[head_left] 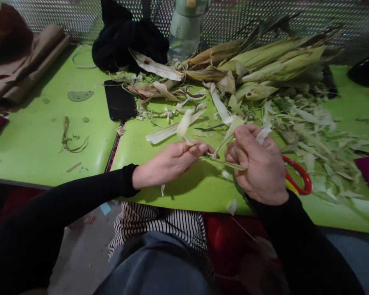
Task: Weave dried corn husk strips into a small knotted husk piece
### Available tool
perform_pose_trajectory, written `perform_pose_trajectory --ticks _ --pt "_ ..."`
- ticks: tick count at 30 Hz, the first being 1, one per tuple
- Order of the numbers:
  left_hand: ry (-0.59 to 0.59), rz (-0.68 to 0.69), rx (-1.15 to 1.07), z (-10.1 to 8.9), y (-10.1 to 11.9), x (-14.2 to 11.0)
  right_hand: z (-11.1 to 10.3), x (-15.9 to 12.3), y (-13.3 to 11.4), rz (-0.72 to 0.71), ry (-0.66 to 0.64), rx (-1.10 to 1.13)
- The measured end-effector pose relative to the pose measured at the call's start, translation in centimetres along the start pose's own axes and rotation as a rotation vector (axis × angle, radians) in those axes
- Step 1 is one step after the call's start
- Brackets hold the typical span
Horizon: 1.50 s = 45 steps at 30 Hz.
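Observation:
Between my two hands runs a knotted bunch of pale corn husk strips (223, 161), above the green table. My left hand (178, 159) is closed on one end of it, thumb pressed against the fingers; a husk piece (184, 127) sticks up behind the thumb. My right hand (258, 164) pinches a folded, light green strip at the other end. A scrap of white husk shows beside its knuckles. Red-handled scissors (299, 176) lie by my right wrist, partly hidden by it. A flat husk strip (162, 134) rests on the table beyond my left hand.
Whole corn husks (273, 65) are heaped at the back right, with shredded husk (320, 135) spread below. A black phone (120, 100), a bottle (186, 32), black cloth (129, 41) and brown paper (24, 69) lie around. The green table's (49, 135) front edge is near my lap.

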<state>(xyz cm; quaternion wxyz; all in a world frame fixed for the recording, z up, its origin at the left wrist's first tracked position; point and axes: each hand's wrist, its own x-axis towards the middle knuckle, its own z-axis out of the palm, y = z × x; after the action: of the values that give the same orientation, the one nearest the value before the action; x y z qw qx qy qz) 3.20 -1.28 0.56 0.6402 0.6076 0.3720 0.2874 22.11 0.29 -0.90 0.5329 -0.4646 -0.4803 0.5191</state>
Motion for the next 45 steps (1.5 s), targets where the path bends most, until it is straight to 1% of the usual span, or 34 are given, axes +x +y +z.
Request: perform_pose_trajectory --ticks 2,4,6,8,11,14,17,19,22,25,27,30,32,36,38,41,43,45 --pt "-0.047 -0.001 0.018 -0.1 -0.1 0.1 0.1 0.0 -0.1 0.002 0.005 0.023" --pt "-0.070 0.017 0.036 -0.1 -0.3 0.3 0.3 0.0 -0.2 0.024 0.001 0.036" --pt "-0.051 0.059 0.064 -0.1 -0.6 0.4 0.3 -0.2 -0.3 0.055 -0.031 0.059" --pt "-0.035 0.073 0.086 -0.2 -0.7 0.4 0.2 -0.4 -0.5 0.091 -0.083 0.051" --pt "-0.059 0.038 0.072 -0.3 -0.6 0.2 0.1 -0.6 -0.7 0.126 -0.128 0.001" --pt "-0.074 -0.029 -0.004 -0.4 -0.5 0.2 0.1 -0.7 -0.9 0.150 -0.151 0.016" --pt "-0.005 -0.106 -0.093 -0.3 -0.7 0.4 0.1 -0.7 -1.0 0.165 -0.193 0.050" --pt "0.048 -0.126 -0.142 -0.1 -0.8 0.5 0.1 -0.6 -0.9 0.168 -0.219 0.065" --pt "0.094 -0.114 -0.204 0.2 -1.0 0.6 0.2 -0.4 -0.9 0.173 -0.233 0.073" --pt "0.109 -0.095 -0.233 0.4 -1.1 0.6 0.2 -0.3 -0.9 0.181 -0.225 0.062" --pt "0.082 -0.104 -0.224 0.4 -1.1 0.5 0.3 -0.4 -0.9 0.196 -0.214 0.055" --pt "-0.008 -0.120 -0.219 0.3 -1.0 0.4 0.5 -0.5 -0.8 0.217 -0.199 0.047" --pt "-0.047 -0.132 -0.247 0.3 -0.9 0.3 0.6 -0.6 -0.7 0.212 -0.200 0.019" --pt "-0.051 -0.139 -0.313 0.4 -0.9 0.2 0.9 -0.9 -0.4 0.155 -0.192 -0.103" --pt "-0.048 -0.133 -0.341 0.5 -1.0 0.3 0.8 -0.9 -0.4 0.111 -0.199 -0.129" --pt "-0.006 -0.117 -0.324 0.5 -0.9 0.5 0.1 -0.7 -0.6 0.056 -0.247 -0.188" --pt "0.086 -0.052 -0.207 0.3 -0.7 0.6 -0.6 -0.5 -0.9 0.081 -0.284 -0.326" --pt "0.189 0.044 -0.057 -0.1 -0.4 0.6 -1.3 -0.4 -1.3 0.125 -0.362 -0.480"
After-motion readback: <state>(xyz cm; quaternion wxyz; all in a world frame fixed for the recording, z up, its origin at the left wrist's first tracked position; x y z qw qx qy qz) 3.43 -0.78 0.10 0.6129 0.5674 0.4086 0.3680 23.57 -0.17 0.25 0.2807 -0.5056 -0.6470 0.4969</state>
